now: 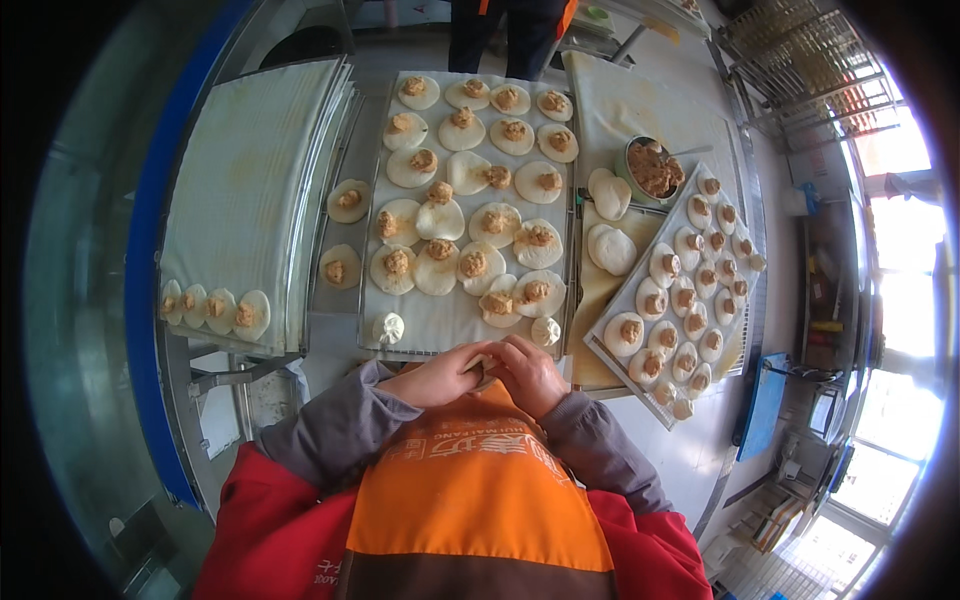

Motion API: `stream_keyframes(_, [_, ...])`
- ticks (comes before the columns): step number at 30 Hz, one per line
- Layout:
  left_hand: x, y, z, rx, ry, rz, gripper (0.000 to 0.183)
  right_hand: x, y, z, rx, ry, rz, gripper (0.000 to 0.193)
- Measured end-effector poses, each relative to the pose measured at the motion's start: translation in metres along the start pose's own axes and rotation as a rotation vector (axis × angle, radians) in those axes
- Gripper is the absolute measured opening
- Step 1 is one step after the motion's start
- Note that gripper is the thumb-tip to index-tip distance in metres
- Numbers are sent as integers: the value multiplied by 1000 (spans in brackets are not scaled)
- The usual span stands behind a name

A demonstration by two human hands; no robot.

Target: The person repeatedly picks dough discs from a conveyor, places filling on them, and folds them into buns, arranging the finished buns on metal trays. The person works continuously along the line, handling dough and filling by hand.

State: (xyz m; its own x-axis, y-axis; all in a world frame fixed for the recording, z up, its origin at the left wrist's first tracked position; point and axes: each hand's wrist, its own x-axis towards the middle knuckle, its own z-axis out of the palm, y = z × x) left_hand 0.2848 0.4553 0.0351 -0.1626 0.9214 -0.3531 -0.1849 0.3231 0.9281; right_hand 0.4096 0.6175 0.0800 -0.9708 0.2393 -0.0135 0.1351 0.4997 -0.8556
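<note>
Close to my apron, my left hand (pixel 438 376) and my right hand (pixel 532 374) meet with fingers bent around a filled dough round (pixel 487 362). Only a small pale part of it shows between the fingers. Just beyond them lies a cloth-lined tray (pixel 440 322) with rows of flat dough rounds (pixel 437 270), each bearing a lump of meat filling. Two pleated, closed buns sit at its near edge: one bun (pixel 388 328) at the left corner, another bun (pixel 545 331) at the right, near my right hand.
A second tray (pixel 640 382) of topped rounds lies slanted at right. Behind it stand a bowl of filling (pixel 655 168) and stacked plain wrappers (pixel 611 249). Cloth-covered trays (pixel 250 170) are piled at left, with several topped rounds at their near corner. A person (pixel 510 35) stands across the table.
</note>
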Motion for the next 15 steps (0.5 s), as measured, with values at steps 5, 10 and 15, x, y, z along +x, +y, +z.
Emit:
stream_keyframes(5, [-11,21,7,-279,80,-111,43,3,-2,-1,-198,-11,-114,21])
stream_keyframes(10, [-16,32,4,-60,82,-94,36,7,-9,-1,-146,-78,-107,23])
stream_keyframes(15, [-5,13,-8,-330,-130,-177,33,10,-9,3,-193,-63,-207,18])
